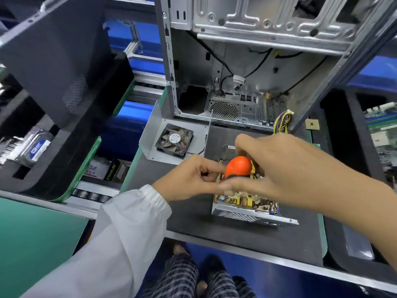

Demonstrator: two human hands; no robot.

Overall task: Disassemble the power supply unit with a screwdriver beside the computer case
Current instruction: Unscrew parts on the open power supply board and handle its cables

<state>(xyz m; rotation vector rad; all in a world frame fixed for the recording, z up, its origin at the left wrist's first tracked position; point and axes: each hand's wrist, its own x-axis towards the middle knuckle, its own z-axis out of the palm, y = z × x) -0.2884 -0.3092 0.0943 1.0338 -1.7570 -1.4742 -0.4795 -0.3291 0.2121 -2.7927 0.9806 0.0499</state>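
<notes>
The power supply unit [247, 203] sits on the dark mat [268, 237] just in front of the open computer case [247, 61], its cover already off so the circuit board [245, 200] with its coil and yellow parts lies bare inside the metal tray. The right hand [285, 166] wraps its fingers around the screwdriver [238, 167], whose orange handle stands over the board, while the left hand [191, 177] comes in beside it with fingers curled and thumb meeting forefinger close to the handle; motion blur makes it hard to tell whether that hand pinches the shaft, a screw, or nothing at all. The tip is hidden under both hands, so its seating in a screw head cannot be checked. The main risk from here appears to be a slip: if the tip rides out of the head under pressure, it could gouge the board or jab the left fingers that sit so near. The tray has nothing bracing it, so a hard turn could spin or slide it across the mat toward the loose cooling fan [174, 140] on its metal cover panel [154, 125]. A freed screw could also drop among the components, or roll off the near edge of the mat.
</notes>
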